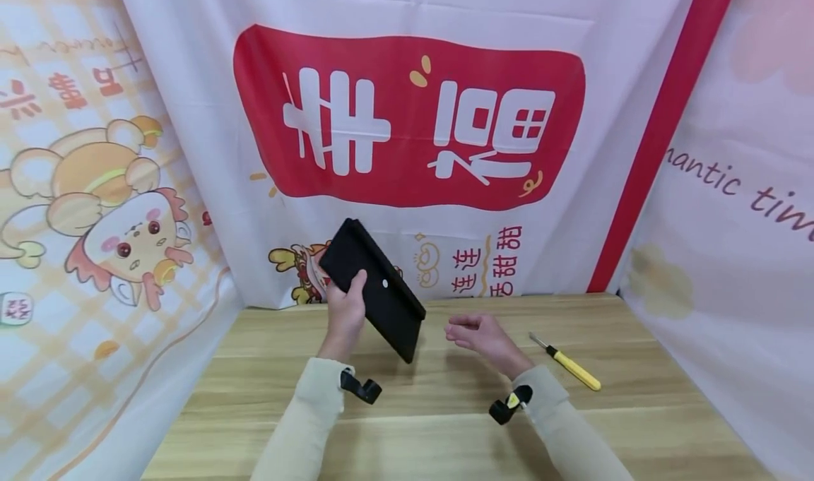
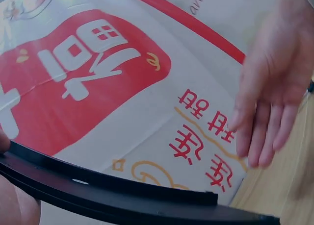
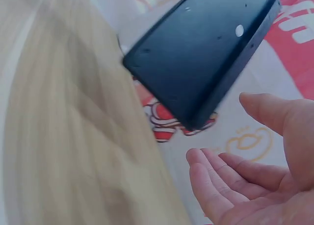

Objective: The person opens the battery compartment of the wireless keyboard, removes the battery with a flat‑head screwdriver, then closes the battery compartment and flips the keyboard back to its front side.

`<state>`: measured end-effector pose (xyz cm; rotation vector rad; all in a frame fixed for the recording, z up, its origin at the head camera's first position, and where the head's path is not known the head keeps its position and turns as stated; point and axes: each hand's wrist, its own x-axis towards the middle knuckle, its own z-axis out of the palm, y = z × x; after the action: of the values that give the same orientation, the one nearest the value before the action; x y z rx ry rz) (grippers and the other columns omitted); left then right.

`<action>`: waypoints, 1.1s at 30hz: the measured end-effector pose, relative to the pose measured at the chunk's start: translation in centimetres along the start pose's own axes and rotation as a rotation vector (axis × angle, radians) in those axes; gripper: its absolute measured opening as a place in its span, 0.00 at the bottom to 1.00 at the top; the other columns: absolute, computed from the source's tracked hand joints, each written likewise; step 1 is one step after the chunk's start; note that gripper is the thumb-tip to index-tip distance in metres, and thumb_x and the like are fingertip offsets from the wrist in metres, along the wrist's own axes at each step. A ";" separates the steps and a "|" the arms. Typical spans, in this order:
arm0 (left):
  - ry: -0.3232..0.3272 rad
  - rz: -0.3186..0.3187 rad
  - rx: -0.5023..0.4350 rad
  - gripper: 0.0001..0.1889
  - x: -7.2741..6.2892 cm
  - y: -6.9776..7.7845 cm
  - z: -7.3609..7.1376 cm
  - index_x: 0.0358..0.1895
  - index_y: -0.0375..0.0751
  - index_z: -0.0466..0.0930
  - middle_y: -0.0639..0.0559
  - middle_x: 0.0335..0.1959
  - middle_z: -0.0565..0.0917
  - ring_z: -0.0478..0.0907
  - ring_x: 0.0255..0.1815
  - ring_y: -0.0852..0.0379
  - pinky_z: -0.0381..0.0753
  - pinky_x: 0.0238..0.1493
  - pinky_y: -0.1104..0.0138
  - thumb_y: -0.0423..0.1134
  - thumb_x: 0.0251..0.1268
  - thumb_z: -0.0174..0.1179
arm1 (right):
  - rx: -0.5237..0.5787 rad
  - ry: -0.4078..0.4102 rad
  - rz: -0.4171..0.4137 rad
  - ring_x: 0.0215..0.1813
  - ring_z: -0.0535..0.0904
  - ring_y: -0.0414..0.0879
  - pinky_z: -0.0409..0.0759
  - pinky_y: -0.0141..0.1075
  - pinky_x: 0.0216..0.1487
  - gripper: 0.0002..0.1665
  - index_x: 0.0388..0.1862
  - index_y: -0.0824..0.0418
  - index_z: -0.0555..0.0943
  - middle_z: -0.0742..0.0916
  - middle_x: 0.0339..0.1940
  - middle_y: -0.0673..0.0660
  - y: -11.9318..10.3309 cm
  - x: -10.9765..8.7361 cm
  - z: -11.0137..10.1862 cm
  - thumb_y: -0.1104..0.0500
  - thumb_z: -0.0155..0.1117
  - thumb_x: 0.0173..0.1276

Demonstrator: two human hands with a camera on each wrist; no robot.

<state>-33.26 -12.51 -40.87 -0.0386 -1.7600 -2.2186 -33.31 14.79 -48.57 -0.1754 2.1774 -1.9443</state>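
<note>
Here the black panel [image 1: 384, 304] is gripped by the left hand [image 1: 345, 313], seemingly for steadiness, and beside it the right hand [image 1: 482, 335] is held empty, fingers loosely extended.

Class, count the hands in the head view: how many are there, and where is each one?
2. The left hand grips the black panel, which hides some of its fingers; the right hand is between the panel and the yellow-handled tool, holding nothing.
</note>
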 end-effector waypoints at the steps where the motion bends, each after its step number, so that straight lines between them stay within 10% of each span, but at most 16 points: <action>1: 0.022 -0.023 -0.077 0.30 -0.1 -0.2 -0.1 0.82 0.40 0.56 0.38 0.76 0.72 0.70 0.78 0.44 0.69 0.81 0.52 0.41 0.84 0.52 | 0.021 -0.002 0.004 0.64 0.86 0.59 0.84 0.46 0.69 0.28 0.69 0.77 0.75 0.84 0.65 0.74 0.5 0.1 0.4 0.60 0.65 0.79; 8: 0.108 -0.108 -0.438 0.33 -1.2 -2.6 -0.8 0.85 0.44 0.49 0.44 0.83 0.63 0.61 0.85 0.49 0.66 0.84 0.59 0.34 0.83 0.50 | 0.259 -0.022 0.031 0.51 0.89 0.46 0.87 0.43 0.64 0.27 0.62 0.78 0.77 0.90 0.51 0.61 3.5 0.8 3.7 0.55 0.65 0.80; 14: 0.120 -0.125 -0.495 0.35 -1.2 -4.2 -1.4 0.85 0.40 0.47 0.41 0.84 0.60 0.59 0.85 0.46 0.67 0.83 0.58 0.29 0.81 0.49 | 0.515 0.026 0.087 0.40 0.86 0.38 0.87 0.31 0.44 0.13 0.53 0.69 0.80 0.89 0.37 0.48 4.1 1.4 4.9 0.60 0.64 0.79; 20: 0.099 -0.163 -0.495 0.36 -0.1 -3.9 -3.6 0.85 0.38 0.49 0.40 0.85 0.59 0.60 0.85 0.47 0.72 0.79 0.61 0.26 0.78 0.50 | 0.526 0.131 0.086 0.33 0.83 0.36 0.85 0.28 0.36 0.05 0.42 0.64 0.84 0.90 0.32 0.48 2.6 1.5 2.4 0.61 0.68 0.77; 25: 0.086 -0.213 -0.192 0.26 0.6 -3.7 -6.3 0.76 0.32 0.68 0.40 0.76 0.73 0.81 0.66 0.58 0.85 0.60 0.72 0.32 0.79 0.58 | 0.375 0.148 0.119 0.31 0.81 0.36 0.84 0.28 0.35 0.14 0.51 0.68 0.84 0.89 0.32 0.48 0.9 1.2 -0.6 0.58 0.70 0.76; 33: -0.082 -0.278 0.407 0.21 0.9 -5.6 -9.4 0.61 0.33 0.83 0.45 0.51 0.88 0.84 0.44 0.64 0.86 0.46 0.73 0.41 0.72 0.70 | 0.087 0.128 0.113 0.37 0.86 0.38 0.87 0.30 0.41 0.20 0.54 0.71 0.83 0.91 0.37 0.50 0.7 0.6 -4.1 0.56 0.73 0.73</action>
<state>-33.99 -20.59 -48.33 0.2205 -2.3536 -2.0060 -34.88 18.69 -48.87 0.0870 2.1228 -2.0322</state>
